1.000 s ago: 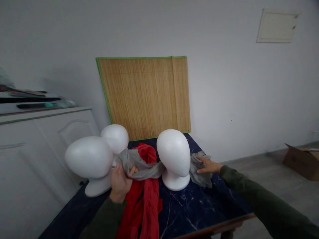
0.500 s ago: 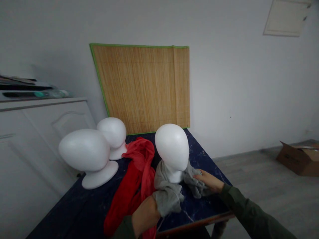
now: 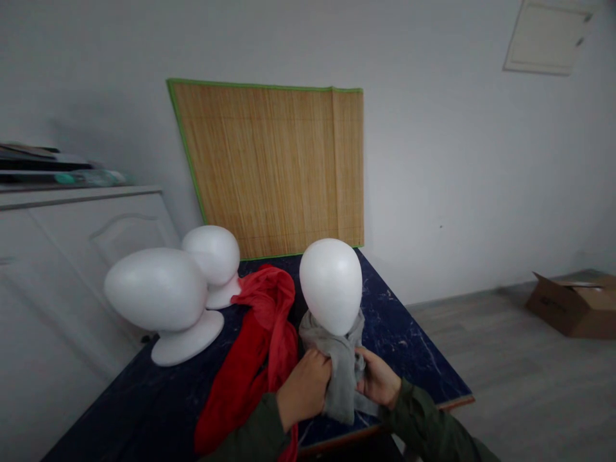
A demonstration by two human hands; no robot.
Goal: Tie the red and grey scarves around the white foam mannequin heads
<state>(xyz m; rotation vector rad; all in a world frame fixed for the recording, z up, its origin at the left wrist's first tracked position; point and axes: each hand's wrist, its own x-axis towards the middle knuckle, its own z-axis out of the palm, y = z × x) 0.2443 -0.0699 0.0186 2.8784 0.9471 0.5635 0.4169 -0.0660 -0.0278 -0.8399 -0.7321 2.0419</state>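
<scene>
A grey scarf [image 3: 341, 372] is wrapped around the neck of a white mannequin head [image 3: 331, 282] that stands upright on the dark blue table. Its ends cross in front, below the chin. My left hand [image 3: 307, 383] is closed on the scarf at the left of the crossing. At the right side, my right hand [image 3: 378, 377] grips the other part of the scarf, its fingers partly behind the cloth. The base of the head is hidden by the fabric. Just left of my left hand lies a crumpled red scarf [image 3: 257, 340].
Two more white mannequin heads, a near one [image 3: 158, 289] and a far one [image 3: 212, 255], stand at the left. The table [image 3: 409, 343] ends at right above the floor. A bamboo mat [image 3: 274, 170] hangs behind; a white cabinet [image 3: 81, 289] flanks the left. A cardboard box [image 3: 572, 305] sits far right.
Both hands have come together in front of the mannequin head. The scarf ends, spread to either side before, now cross over its neck and cover the base.
</scene>
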